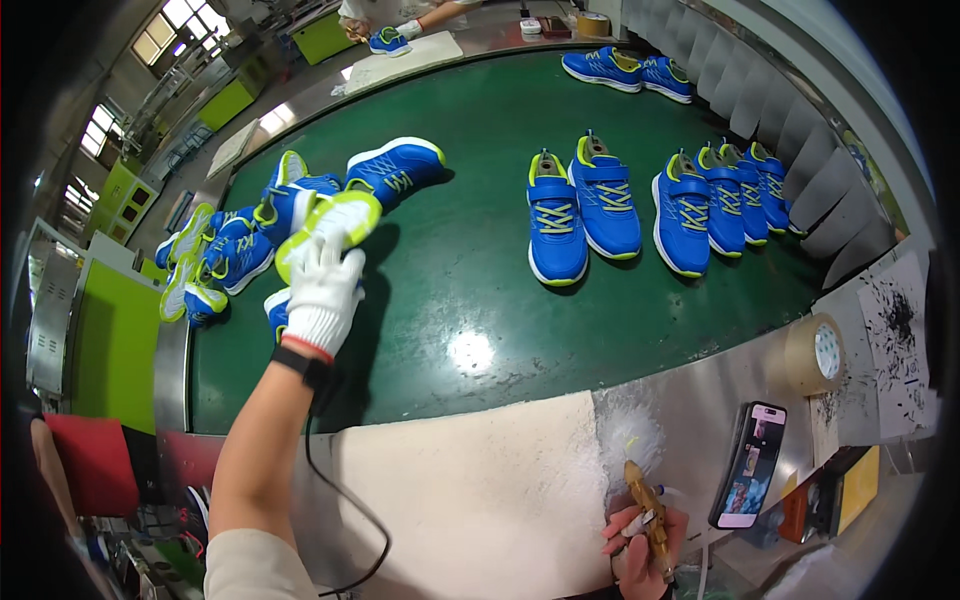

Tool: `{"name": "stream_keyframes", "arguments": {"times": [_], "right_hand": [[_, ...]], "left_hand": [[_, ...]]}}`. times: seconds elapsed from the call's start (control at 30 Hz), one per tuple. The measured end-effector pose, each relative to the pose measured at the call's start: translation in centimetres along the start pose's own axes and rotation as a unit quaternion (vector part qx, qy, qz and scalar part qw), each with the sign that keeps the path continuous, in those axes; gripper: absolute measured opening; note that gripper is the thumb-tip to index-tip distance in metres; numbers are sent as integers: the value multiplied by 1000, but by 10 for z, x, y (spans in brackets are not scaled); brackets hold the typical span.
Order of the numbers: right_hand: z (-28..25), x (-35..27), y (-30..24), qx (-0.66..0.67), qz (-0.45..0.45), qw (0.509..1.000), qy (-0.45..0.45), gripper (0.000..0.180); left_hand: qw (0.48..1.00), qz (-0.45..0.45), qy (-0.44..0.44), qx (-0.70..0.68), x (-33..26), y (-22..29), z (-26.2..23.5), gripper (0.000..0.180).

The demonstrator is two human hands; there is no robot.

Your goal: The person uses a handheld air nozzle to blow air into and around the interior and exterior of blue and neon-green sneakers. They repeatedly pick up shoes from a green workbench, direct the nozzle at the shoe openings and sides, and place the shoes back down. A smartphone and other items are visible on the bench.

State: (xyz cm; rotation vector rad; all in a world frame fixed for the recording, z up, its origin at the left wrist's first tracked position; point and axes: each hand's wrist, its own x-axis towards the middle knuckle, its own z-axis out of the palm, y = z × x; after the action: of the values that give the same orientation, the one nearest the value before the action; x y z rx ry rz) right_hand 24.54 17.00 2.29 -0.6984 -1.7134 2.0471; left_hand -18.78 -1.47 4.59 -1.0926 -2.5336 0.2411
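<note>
My left hand (325, 295), in a white knit glove, grips a blue sneaker with its white and lime sole (340, 218) turned up. The hand hides part of that sneaker. Several more blue sneakers (240, 258) lie jumbled beside and beyond it, some on their sides. At the lower right my right hand (645, 545) is closed round a brass-coloured tool (650, 515) with a pointed nozzle and a thin hose. Its tip points at a whitish, powdery patch (630, 440) on the metal edge.
Blue sneakers (608, 200) stand upright in a row on the green belt (450, 270), with another pair (625, 72) farther back. Close by are a pale work mat (460, 490), a phone (750, 465) and a tape roll (815, 355). Across the belt, another person's hands (408, 28) hold a sneaker.
</note>
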Motion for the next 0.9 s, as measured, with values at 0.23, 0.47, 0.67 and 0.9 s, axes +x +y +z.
{"name": "stream_keyframes", "arguments": {"times": [0.23, 0.47, 0.67, 0.9], "right_hand": [[12, -7, -5, -89, -36, 995, -8, 48], [20, -41, -16, -168, -89, 981, -29, 68], [48, -59, -56, 132, -178, 930, -294, 69], [35, -40, -54, 84, -258, 931, -244, 85]], "left_hand": [[876, -219, 186, -387, -104, 9, -113, 57], [593, -193, 55, -780, -187, 98, -149, 63], [659, 94, -12, -746, -150, 120, -152, 71], [554, 218, -72, -801, -104, 149, -144, 63]]}}
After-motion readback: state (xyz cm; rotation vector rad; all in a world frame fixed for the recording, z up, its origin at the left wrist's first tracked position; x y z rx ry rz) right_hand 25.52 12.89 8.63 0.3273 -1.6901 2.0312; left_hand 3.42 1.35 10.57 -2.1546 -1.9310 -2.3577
